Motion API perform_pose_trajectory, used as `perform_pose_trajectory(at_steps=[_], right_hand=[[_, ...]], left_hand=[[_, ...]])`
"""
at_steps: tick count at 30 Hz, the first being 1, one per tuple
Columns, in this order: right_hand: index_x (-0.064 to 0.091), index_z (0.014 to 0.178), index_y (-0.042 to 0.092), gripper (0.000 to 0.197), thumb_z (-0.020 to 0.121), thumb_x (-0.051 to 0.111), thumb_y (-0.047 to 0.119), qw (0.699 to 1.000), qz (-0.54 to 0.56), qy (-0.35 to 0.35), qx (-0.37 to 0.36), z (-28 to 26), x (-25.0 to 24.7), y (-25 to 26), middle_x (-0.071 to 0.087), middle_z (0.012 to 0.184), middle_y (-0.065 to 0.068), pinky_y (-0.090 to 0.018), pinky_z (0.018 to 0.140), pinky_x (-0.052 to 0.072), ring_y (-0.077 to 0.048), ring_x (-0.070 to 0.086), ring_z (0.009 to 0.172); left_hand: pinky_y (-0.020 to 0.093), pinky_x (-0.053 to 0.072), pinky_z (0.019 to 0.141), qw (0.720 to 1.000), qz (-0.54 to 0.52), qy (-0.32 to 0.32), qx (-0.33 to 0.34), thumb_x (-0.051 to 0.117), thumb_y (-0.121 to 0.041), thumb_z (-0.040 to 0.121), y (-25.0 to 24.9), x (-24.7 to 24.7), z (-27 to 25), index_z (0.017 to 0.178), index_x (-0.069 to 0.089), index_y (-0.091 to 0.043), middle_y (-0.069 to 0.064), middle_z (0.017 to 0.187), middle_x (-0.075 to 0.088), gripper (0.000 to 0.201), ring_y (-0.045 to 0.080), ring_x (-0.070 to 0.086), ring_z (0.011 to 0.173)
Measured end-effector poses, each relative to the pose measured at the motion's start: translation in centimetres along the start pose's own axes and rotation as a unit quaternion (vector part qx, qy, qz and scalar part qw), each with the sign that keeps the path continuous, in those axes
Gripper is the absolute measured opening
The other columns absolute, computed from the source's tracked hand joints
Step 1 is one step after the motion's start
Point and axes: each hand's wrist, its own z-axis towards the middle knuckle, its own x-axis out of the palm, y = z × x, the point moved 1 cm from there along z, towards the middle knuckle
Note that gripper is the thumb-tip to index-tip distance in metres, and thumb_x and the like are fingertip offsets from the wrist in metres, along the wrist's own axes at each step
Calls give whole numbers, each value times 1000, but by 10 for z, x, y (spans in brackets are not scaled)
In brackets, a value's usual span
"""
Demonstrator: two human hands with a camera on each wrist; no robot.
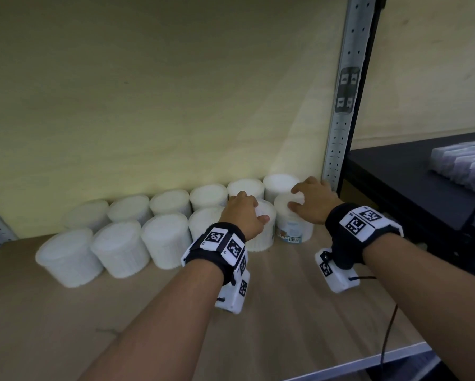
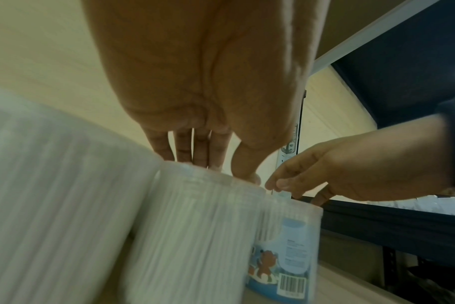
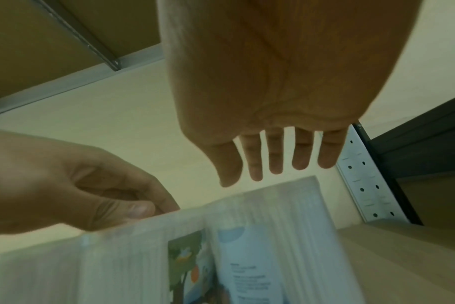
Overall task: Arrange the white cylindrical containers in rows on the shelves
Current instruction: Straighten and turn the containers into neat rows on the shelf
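Note:
Several white cylindrical containers stand in two rows on a wooden shelf (image 1: 285, 320): a back row (image 1: 170, 202) against the wall and a front row (image 1: 118, 248). My left hand (image 1: 254, 209) (image 2: 221, 170) grips the top of a front-row container (image 1: 265, 239) (image 2: 195, 226), fingers on the far rim and thumb on the near rim. To its right, the end container with a blue label and barcode (image 1: 294, 229) (image 3: 247, 246) stands upright. My right hand (image 1: 299, 198) (image 3: 273, 174) hovers just above it, fingers straight and spread, holding nothing.
A perforated metal upright (image 1: 340, 119) bounds the shelf on the right, close to the right hand. Beyond it is a dark shelf (image 1: 395, 174) with wrapped packs (image 1: 464, 166). Bare wood lies in front of the rows. A cable (image 1: 387, 339) hangs off the front edge.

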Motion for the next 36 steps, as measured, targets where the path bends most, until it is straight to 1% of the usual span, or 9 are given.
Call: perform_pose_trajectory(at_steps=[4,11,14,17,20,22,24,28,36], right_hand=[[48,136,16,58,89,54,49,1000,-26,11,0,-3,2,4,39,139,-12,-44,107,36,-32,33,132],[46,136,17,57,90,54,48,999,-40,28,-6,-2,-1,6,40,139,-11,-43,106,36,-32,36,131],[47,136,22,49,92,55,40,998,-41,44,-19,-1,-2,5,39,142,-6,-42,109,35,-29,35,133],[55,128,29,38,91,56,23,998,-13,51,-42,-1,-5,1,42,143,-2,-38,107,40,-25,43,130],[59,124,29,41,89,50,9,997,26,51,-49,-2,-6,-1,43,144,-3,-36,107,42,-25,45,130],[58,125,27,38,90,52,14,998,40,22,-40,-1,-7,-1,43,142,-5,-39,110,38,-27,41,132],[54,128,23,38,91,56,28,999,35,-4,-24,-1,-8,1,45,138,-8,-42,110,37,-29,39,130],[47,136,18,55,90,55,47,999,-24,29,3,-2,-4,3,41,138,-11,-42,109,36,-31,36,132],[49,135,21,51,89,58,43,998,-45,44,-12,-1,-5,4,41,138,-9,-41,109,37,-29,39,130]], left_hand=[[36,40,105,1000,-2,-1,0,60,-35,90,0,0,1,130,51,-9,8,131,45,49,24,41,126],[36,39,106,1000,4,-1,0,60,-36,90,0,0,1,130,51,-10,8,132,45,49,24,41,127],[36,39,106,1000,5,0,-1,60,-36,90,0,-1,1,130,51,-10,8,132,45,49,25,41,127],[35,39,106,1000,8,0,0,60,-36,90,0,0,1,130,51,-10,8,132,45,49,25,42,126],[34,39,105,1000,6,-2,-1,60,-37,90,-1,0,1,130,52,-10,8,132,46,48,24,42,127],[34,38,105,1000,3,-2,-2,60,-37,90,-1,0,1,130,52,-10,7,132,45,48,24,41,127],[34,38,105,1000,2,-2,-3,60,-36,90,0,0,1,129,52,-10,7,132,46,48,24,41,127],[34,38,106,1000,-2,-3,-5,61,-36,89,-1,0,1,129,52,-10,7,132,46,49,24,41,127],[34,38,106,1000,6,1,-4,60,-36,90,-1,0,1,130,51,-10,7,132,45,48,24,41,127]])
